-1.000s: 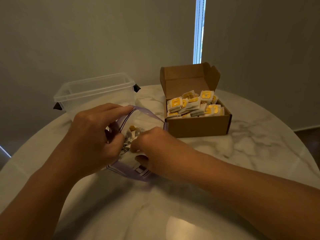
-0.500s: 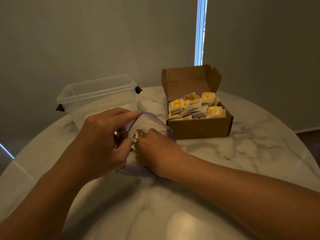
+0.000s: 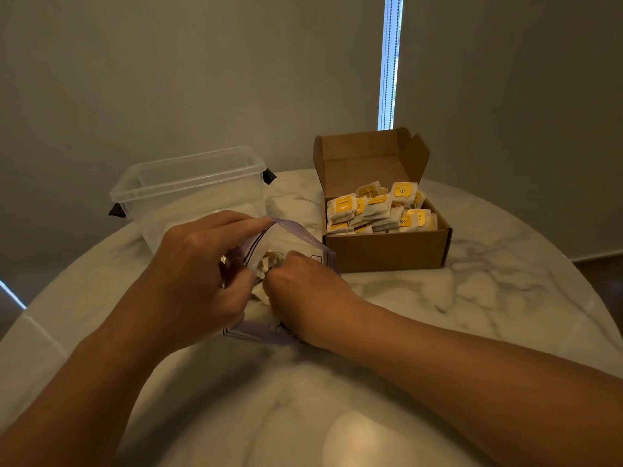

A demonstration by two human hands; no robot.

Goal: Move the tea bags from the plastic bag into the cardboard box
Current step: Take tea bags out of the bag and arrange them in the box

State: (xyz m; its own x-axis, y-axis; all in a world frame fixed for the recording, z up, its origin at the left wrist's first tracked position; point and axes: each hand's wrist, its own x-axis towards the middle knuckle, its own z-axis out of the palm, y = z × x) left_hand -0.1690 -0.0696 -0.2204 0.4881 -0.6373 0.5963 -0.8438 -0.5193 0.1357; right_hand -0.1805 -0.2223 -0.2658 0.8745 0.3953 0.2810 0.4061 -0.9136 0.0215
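Note:
A clear plastic bag [image 3: 296, 235] with a purple zip edge lies open on the marble table. My left hand [image 3: 199, 274] pinches its left rim and holds the mouth up. My right hand [image 3: 303, 294] reaches inside the bag with fingers curled; a few white tea bags [image 3: 266, 266] show between the two hands, and what the fingers hold is hidden. To the right stands the open cardboard box [image 3: 387, 251], lid up, filled with several white tea bags with yellow labels [image 3: 377, 207].
A transparent plastic tub [image 3: 188, 183] with black clips stands behind my left hand. The round marble table [image 3: 472, 298] ends close behind the box and tub. A wall and a window blind rise beyond it.
My right hand has pushed deeper into the bag and the bag's mouth has been lifted and narrowed. My left hand keeps its hold on the rim.

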